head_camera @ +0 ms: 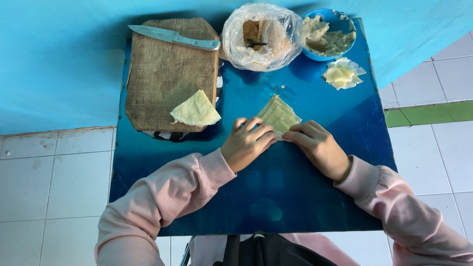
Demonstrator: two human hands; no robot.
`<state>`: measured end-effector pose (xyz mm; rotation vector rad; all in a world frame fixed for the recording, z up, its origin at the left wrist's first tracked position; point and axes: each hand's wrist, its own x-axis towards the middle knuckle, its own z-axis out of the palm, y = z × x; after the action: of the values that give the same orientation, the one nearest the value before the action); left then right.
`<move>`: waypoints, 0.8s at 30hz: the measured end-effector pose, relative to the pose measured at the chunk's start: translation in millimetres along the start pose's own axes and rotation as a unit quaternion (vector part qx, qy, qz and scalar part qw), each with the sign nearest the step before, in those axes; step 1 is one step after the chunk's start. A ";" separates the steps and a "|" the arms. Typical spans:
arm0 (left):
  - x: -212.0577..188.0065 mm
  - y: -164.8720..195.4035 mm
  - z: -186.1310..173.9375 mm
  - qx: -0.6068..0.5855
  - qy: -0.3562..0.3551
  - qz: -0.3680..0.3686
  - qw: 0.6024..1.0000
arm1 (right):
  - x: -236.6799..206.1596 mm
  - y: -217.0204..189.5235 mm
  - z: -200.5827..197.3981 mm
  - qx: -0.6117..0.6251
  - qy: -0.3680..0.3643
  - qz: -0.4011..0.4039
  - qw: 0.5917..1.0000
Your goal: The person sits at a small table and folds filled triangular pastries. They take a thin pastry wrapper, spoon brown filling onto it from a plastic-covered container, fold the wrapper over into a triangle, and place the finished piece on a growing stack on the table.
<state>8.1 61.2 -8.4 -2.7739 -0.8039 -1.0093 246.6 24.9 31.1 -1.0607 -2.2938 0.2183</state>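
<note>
Blue dominated the scene: a small blue table (315,197) stood against a turquoise wall, with white floor tiles on either side. At the middle of the table lay a stack of pale yellow pastry sheets (280,114), fanned into a triangle with its point toward the wall. Both hands worked on its near edge. The left hand (246,144) rested with fingers curled and pressed down on the lower left corner of the stack, while the right hand (318,147) lay flat with fingertips pinching the lower right edge; the two hands nearly met at the fingertips. Both arms wore pale pink sleeves. Left of the stack, a worn wooden cutting board (165,74) carried one folded pastry sheet (196,110) at its near right corner and a metal knife (175,37) across its far edge. Behind the stack, a clear plastic bag (261,37) held brownish contents, which could not be identified. Just right of the bag stood a blue bowl (329,35) of pale mashed filling. Near the bowl, a small heap of pastry scraps (342,74) lay on the table.
</note>
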 end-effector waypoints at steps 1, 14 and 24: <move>-0.3 0.4 -0.6 0.007 0.001 0.007 1.000 | -0.6 -0.8 1.0 0.000 0.002 0.004 1.000; 2.8 3.5 0.0 -0.010 0.014 -0.025 1.000 | 1.8 -4.2 -2.4 -0.010 -0.001 -0.005 1.000; 14.8 0.1 -3.4 -0.117 -0.091 -0.161 0.976 | 28.1 -0.3 -18.1 0.033 -0.120 0.020 0.992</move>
<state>15.7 66.9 3.4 -3.0354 -1.2712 -0.9575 242.8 43.7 58.4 -1.0988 -2.4587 0.4560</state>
